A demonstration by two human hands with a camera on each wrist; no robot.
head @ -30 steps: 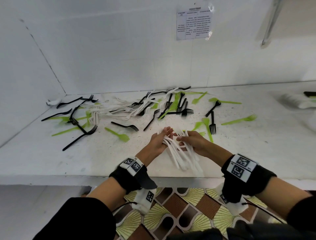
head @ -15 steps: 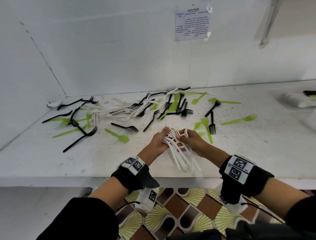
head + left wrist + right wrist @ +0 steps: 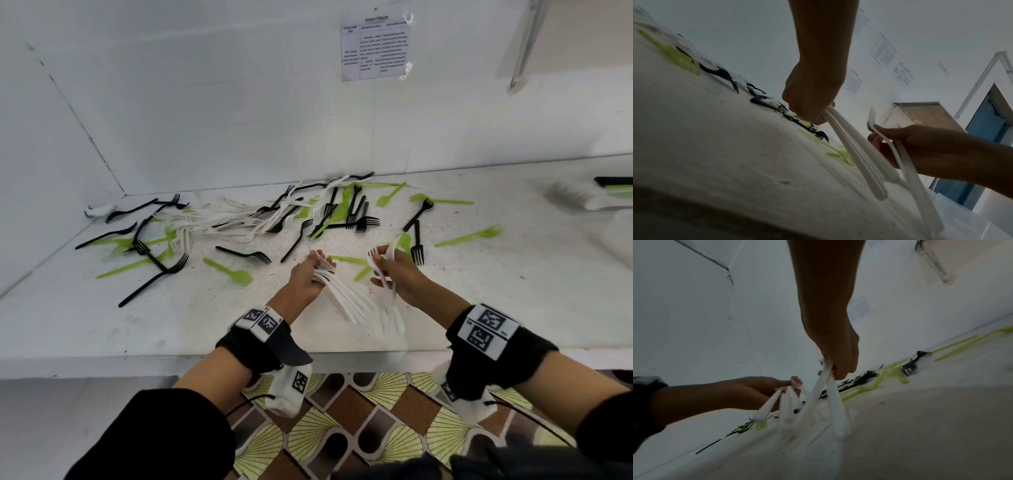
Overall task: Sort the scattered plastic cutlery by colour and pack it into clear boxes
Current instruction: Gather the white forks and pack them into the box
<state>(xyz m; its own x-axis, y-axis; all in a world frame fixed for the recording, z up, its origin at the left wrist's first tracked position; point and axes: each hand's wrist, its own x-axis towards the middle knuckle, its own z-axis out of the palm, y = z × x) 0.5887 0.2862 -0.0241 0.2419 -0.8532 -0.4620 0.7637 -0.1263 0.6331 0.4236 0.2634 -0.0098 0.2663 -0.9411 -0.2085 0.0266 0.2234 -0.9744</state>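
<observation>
- The left hand [image 3: 303, 279] grips a bunch of white forks [image 3: 337, 294] by the necks, handles hanging down toward the counter edge [image 3: 102, 356].
- The right hand [image 3: 397, 274] pinches a smaller bunch [image 3: 388, 298], tines up, just beside the left.
- To do it well: square the handles, turn all tines one way, then nest the right bunch into the left before packing.
- A box [image 3: 582, 200] seems to stand well right of the right hand; too blurred to be sure.
- Half a second ago both hands held one bundle together; now it is split and the hands are apart.
- Black and green forks [image 3: 236, 274] beyond the hands lie unmoved.
</observation>
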